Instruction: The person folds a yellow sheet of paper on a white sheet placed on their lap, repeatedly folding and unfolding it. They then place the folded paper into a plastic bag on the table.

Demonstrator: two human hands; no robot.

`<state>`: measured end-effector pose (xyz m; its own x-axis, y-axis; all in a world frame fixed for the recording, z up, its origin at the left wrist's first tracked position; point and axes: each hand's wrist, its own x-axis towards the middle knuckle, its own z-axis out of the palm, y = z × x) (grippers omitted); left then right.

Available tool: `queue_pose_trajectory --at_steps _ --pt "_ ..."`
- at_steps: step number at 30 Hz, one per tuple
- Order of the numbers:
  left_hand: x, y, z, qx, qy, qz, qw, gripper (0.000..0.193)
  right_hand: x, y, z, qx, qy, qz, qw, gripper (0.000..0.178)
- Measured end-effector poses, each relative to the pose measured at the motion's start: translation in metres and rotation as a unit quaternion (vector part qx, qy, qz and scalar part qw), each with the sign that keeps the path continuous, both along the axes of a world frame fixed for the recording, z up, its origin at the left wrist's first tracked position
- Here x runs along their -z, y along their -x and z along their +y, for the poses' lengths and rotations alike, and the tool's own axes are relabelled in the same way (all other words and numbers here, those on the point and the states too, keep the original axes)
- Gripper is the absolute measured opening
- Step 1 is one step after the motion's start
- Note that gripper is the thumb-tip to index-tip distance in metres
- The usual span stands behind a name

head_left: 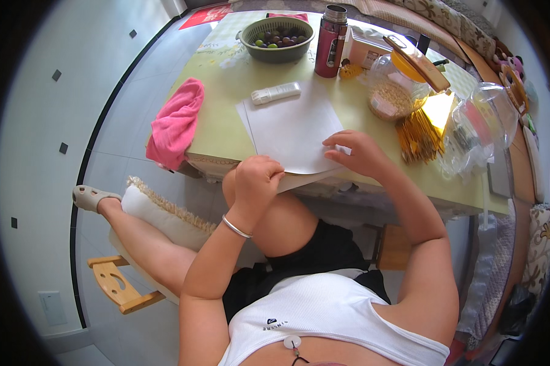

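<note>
White sheets of paper (296, 131) lie in a loose stack at the table's near edge, their front part overhanging it. My left hand (258, 177), with a silver bangle on its wrist, is closed at the near left corner of the paper, fingers curled on its edge. Over the paper's right edge, my right hand (359, 152) has its thumb and fingers apart, with nothing between them. A white capped tube (276, 93) rests across the far end of the sheets.
A green basket of grapes (275, 53) and a dark red thermos (331, 46) stand at the back. To the right are a clear jar (389, 100), gold packets (420, 137) and clear plastic bags (479, 128). A pink cloth (177, 125) hangs over the left edge.
</note>
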<state>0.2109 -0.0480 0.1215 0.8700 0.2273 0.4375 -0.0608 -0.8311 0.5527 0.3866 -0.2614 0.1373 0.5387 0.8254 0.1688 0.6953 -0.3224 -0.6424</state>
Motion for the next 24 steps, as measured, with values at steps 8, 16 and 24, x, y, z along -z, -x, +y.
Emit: queue_pose_trajectory --at_steps 8,16,24 --pt "-0.003 -0.015 0.023 -0.006 0.360 0.142 0.922 0.010 0.001 -0.034 -0.009 -0.146 0.004 0.039 0.989 0.060" --pt "0.000 -0.033 0.041 0.001 0.390 0.093 0.916 0.013 0.024 -0.066 0.007 -0.041 -0.008 0.306 0.951 0.030" --pt "0.008 -0.067 0.053 -0.045 0.405 0.046 0.912 0.014 0.035 -0.078 0.034 0.061 -0.014 0.329 0.942 0.019"
